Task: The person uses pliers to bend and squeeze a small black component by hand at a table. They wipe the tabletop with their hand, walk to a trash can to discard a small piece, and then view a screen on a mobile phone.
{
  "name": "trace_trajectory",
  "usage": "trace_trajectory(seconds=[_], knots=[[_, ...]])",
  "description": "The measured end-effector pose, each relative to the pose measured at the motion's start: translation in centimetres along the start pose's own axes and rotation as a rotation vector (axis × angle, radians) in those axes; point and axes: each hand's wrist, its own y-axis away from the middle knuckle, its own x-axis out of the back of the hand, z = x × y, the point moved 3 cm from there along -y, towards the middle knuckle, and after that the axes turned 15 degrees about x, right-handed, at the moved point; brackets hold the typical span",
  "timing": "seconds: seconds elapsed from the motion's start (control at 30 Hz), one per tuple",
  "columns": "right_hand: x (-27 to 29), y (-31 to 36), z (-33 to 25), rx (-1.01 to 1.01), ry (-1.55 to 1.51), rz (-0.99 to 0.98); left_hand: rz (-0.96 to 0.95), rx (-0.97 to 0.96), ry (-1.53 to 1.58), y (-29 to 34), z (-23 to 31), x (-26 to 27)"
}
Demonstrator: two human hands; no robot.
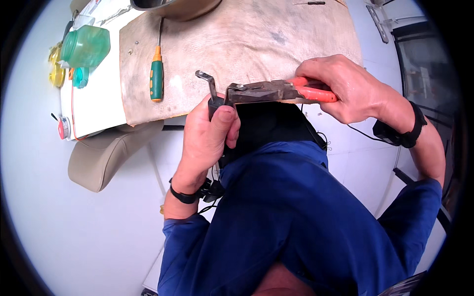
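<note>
My left hand [205, 135] is closed around a dark piece with a bent metal strip [210, 84] sticking up from it, at the near edge of the table. The thumb lies over the dark part, and its lower end is hidden in the palm. My right hand [348, 89] grips the orange-red handles of a pair of pliers [266, 92]. The worn, dark jaws point left and meet the held piece just above my left thumb. Whether the jaws are clamped on it I cannot tell.
A stained beige mat [276, 44] covers the tabletop. A green-and-yellow screwdriver [156, 79] lies on it, below a metal pan [185, 10]. At the left stand a green translucent container [89, 47] and a small red-and-white round container [63, 128]. A beige padded seat [106, 160] sits beside the table.
</note>
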Motion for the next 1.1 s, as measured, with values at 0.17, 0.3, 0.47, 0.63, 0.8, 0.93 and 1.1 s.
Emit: trace_trajectory(seconds=[0.17,0.3,0.47,0.63,0.8,0.93,1.1], knots=[[0.4,0.4,0.1,0.167,-0.042,0.061,-0.35,0.044,0.019,0.3,0.4,0.0],[0.4,-0.1,-0.4,0.178,-0.06,0.004,-0.611,0.024,0.066,0.0,0.7,0.3],[0.1,0.1,0.5,0.151,-0.044,0.025,-0.52,0.14,0.164,-0.4,0.3,-0.6],[0.2,-0.1,-0.1,0.094,-0.018,-0.007,-0.52,0.149,0.289,0.0,-0.6,-1.3],[0.3,-0.3,-0.3,0.1,0.013,-0.022,-0.503,0.139,0.318,-0.1,-0.7,-1.2],[0.5,-0.4,-0.2,0.089,0.026,-0.046,-0.473,0.153,0.284,-0.4,-0.9,-1.2],[0.4,-0.3,-0.5,0.051,-0.003,-0.016,-0.415,0.121,0.254,-0.4,-0.7,-1.4]])
